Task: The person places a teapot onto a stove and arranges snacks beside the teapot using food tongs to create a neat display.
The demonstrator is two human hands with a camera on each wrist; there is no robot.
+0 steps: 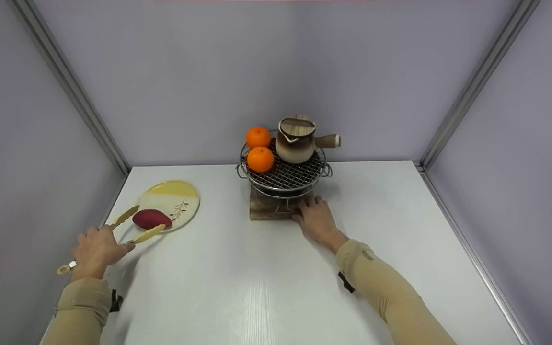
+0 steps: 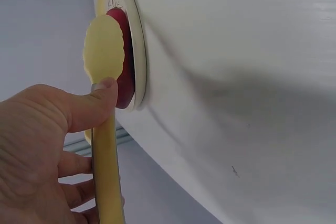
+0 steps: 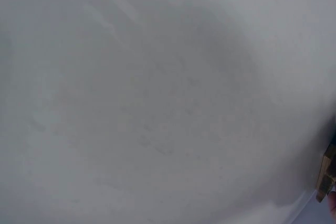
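Note:
My left hand (image 1: 95,251) grips a pair of yellow-tipped tongs (image 2: 107,166), thumb along one arm and fingers round the other. The tongs' tips are spread on either side of a dark red sweet potato (image 1: 150,219). It lies at the near edge of a cream plate with a yellow band (image 1: 173,188). At the back centre, my right hand (image 1: 318,221) holds the right front corner of a wooden base (image 1: 266,210) under a round grill (image 1: 288,179). In the right wrist view only a fingertip (image 3: 333,203) shows beside the wood.
On the grill's mesh, two oranges (image 1: 260,159) sit at the left. A brown and cream pot (image 1: 295,148) stands to their right, its wooden handle pointing right. Grey walls (image 1: 209,86) enclose the white table (image 1: 237,278) at the back and both sides.

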